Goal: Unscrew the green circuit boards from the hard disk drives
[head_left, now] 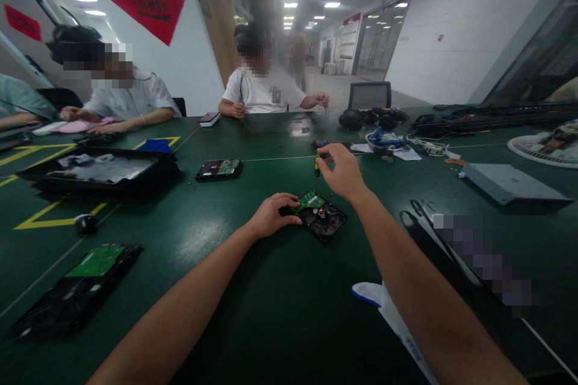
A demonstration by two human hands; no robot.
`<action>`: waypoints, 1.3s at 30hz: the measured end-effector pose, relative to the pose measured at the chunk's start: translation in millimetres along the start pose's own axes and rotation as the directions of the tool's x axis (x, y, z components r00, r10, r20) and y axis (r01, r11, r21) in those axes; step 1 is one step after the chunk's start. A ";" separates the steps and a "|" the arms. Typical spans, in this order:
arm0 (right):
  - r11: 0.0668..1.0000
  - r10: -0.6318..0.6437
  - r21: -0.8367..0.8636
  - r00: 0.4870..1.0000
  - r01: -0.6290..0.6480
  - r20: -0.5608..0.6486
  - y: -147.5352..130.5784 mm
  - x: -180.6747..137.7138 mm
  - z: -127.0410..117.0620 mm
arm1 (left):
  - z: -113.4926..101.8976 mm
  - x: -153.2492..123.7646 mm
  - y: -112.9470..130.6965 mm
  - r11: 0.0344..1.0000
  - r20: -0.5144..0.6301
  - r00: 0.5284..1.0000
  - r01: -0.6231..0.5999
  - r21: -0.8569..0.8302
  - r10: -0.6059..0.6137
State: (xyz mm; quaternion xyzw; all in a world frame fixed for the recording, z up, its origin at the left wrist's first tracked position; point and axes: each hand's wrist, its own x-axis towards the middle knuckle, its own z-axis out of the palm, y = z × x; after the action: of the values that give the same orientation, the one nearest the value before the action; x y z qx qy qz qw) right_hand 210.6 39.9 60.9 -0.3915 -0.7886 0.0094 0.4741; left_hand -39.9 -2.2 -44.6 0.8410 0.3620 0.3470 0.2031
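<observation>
A black hard drive [324,225] with a green circuit board [311,200] lies on the dark green table in front of me. My left hand [275,214] grips its left edge, thumb at the near side and fingers at the far side. Above the drive, my right hand [339,168] pinches a small screwdriver [316,165] with a yellow and black handle. The screwdriver stands upright, its shaft pointing down at the circuit board. Whether the tip sits in a screw is too small to tell.
Another hard drive [219,169] lies farther back, and one more [81,283] at the near left. Black trays [149,177] are stacked at left. A metal box [515,183], a glove [397,319] and a lanyard [433,234] lie at right. Co-workers [259,87] sit across the table.
</observation>
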 end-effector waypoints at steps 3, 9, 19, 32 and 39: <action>0.999 0.043 0.002 0.999 -0.043 -0.034 0.9 0.1 0.0 | 0.0 0.3 -0.2 1.000 0.003 1.000 0.005 0.000 -0.005; 0.999 0.044 0.023 0.999 -0.044 0.000 -1.2 -0.2 -1.0 | -0.8 0.6 1.7 1.000 0.007 1.000 0.003 -0.005 -0.003; 0.999 0.045 0.003 0.999 -0.045 0.001 -2.0 0.7 -3.0 | -1.4 0.6 2.3 1.000 0.008 1.000 0.005 0.000 -0.005; 0.996 0.078 0.036 0.997 -0.077 -0.014 -1.1 0.1 -1.8 | 0.1 0.3 0.8 1.000 0.002 1.000 0.002 -0.019 -0.002; 1.000 0.025 0.002 1.000 -0.025 0.012 -1.4 0.1 -1.5 | -1.0 0.5 2.1 1.000 0.003 1.000 0.001 -0.004 -0.001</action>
State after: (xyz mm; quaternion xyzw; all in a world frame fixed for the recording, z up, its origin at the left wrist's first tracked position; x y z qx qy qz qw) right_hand 210.9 38.5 62.3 -0.4007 -0.7865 0.0184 0.4695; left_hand -39.4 -3.1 -42.5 0.8410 0.3615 0.3461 0.2056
